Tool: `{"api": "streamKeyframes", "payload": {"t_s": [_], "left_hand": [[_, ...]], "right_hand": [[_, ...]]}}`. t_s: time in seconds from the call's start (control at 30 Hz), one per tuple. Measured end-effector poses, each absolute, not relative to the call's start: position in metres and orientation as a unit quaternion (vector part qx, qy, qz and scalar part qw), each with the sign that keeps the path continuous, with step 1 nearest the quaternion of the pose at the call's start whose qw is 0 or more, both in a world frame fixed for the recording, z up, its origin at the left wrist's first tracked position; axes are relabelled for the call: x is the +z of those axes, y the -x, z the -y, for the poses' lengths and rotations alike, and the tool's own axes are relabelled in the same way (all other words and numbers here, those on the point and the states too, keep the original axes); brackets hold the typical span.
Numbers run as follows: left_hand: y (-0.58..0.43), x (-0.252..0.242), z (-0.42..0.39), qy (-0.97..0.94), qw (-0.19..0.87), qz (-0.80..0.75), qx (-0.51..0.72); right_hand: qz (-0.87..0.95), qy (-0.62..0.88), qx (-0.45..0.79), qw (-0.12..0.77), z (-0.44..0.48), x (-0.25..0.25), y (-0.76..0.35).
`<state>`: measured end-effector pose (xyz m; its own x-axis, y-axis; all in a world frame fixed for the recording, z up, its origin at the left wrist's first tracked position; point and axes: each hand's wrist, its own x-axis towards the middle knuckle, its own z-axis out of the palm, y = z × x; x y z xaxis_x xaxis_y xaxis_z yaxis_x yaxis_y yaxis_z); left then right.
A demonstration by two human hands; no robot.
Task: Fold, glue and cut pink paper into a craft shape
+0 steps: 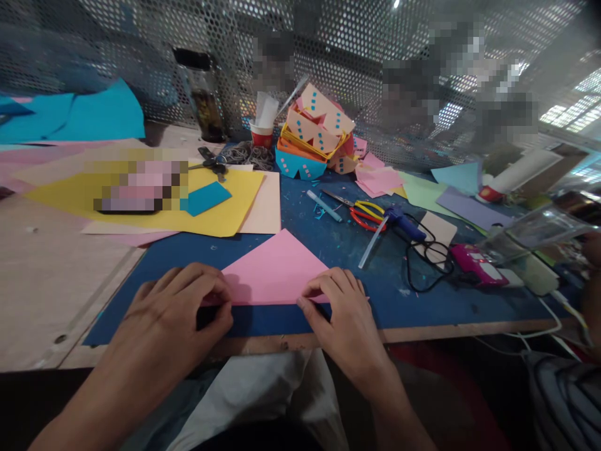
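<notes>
A pink sheet of paper, folded into a triangle, lies on the blue tabletop with its peak pointing away from me. At its left corner my left hand pinches the paper between thumb and fingers. My right hand grips the near edge toward the right corner, thumb below and fingers above. The straight folded edge runs between both hands, close to the front of the table. Both outer corners are mostly covered by my fingers.
Beyond the pink paper lie scissors, a glue gun with a black cord, and a magenta device. Yellow paper spreads at left. Folded paper pieces are stacked at the back, near a red cup and a jar.
</notes>
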<state>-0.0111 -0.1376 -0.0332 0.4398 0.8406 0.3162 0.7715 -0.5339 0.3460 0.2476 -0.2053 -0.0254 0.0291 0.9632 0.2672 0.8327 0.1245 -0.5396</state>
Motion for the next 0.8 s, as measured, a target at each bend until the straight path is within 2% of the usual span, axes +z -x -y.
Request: {"api": "streamKeyframes", "payload": {"t_s": [0.57, 0.8], "left_hand": [[0.036, -0.031, 0.131, -0.832, 0.112, -0.51, 0.187], [0.033, -0.032, 0.131, -0.812, 0.127, -0.528, 0.213]], "right_hand": [[0.687, 0.651, 0.116, 0.301, 0.206, -0.025, -0.248], [0.687, 0.65, 0.114, 0.305, 0.206, -0.025, -0.248]]}}
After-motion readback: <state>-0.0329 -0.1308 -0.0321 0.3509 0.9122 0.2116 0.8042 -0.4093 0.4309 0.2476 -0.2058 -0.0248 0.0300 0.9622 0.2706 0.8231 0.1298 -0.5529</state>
